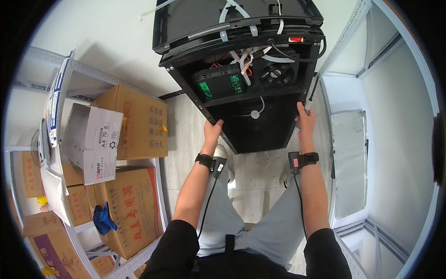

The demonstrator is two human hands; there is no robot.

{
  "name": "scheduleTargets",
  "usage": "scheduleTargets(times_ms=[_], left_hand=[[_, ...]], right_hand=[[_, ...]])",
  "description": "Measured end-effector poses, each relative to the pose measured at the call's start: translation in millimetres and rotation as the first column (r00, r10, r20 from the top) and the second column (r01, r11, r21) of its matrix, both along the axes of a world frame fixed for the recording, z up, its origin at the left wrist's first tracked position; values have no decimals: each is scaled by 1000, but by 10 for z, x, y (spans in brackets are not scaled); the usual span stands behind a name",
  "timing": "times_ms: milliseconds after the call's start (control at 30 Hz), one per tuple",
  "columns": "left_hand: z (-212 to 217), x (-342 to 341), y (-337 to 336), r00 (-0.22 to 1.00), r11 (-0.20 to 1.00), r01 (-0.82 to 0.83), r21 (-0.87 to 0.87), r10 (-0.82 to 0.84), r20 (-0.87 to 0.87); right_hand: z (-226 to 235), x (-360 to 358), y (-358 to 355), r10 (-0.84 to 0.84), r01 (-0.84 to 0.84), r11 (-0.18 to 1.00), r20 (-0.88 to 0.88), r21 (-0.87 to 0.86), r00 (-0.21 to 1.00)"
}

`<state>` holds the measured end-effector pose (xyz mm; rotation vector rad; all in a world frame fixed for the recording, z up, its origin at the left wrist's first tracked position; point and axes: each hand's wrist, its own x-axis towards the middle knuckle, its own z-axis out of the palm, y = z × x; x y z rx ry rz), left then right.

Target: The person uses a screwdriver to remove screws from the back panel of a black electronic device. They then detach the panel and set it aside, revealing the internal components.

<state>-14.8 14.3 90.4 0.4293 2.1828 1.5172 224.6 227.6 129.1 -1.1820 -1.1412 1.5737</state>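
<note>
A tall black appliance cabinet (260, 118) stands before me, its open side showing wires, pale tubes, a cooling fan (277, 74) and green circuit boards (236, 84). A white tube with a round end (255, 114) hangs lower inside. My left hand (213, 131) is closed on the cabinet's left side edge. Around the right edge my right hand (305, 123) is closed too, also holding a grey-handled tool with a thin dark shaft (314, 88), which looks like a screwdriver. Some fingers are hidden. Atop the cabinet, a black lid (186, 23) has pale tubes looped over its edge.
Left, a metal shelf (160, 204) holds several cardboard boxes (141, 123), a white paper carton (100, 142) and a blue glove (104, 219). Right, another rack (332, 69) carries a flat silvery panel (349, 162). A white wall stands behind the cabinet; my feet are close below it.
</note>
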Motion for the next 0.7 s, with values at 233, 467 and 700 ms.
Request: scheduleTargets(times_ms=[233,467,700], left_hand=[[18,40,-1,1000,1000,-24,-2,24,11],[29,20,-7,997,996,58,63,-61,48],[-142,-14,-45,994,996,91,15,-92,50]], right_hand=[[-100,95,7,90,-94,994,85,49,992],[-169,121,15,125,-128,991,83,39,989],[-174,98,-30,87,-88,996,277,-7,957]])
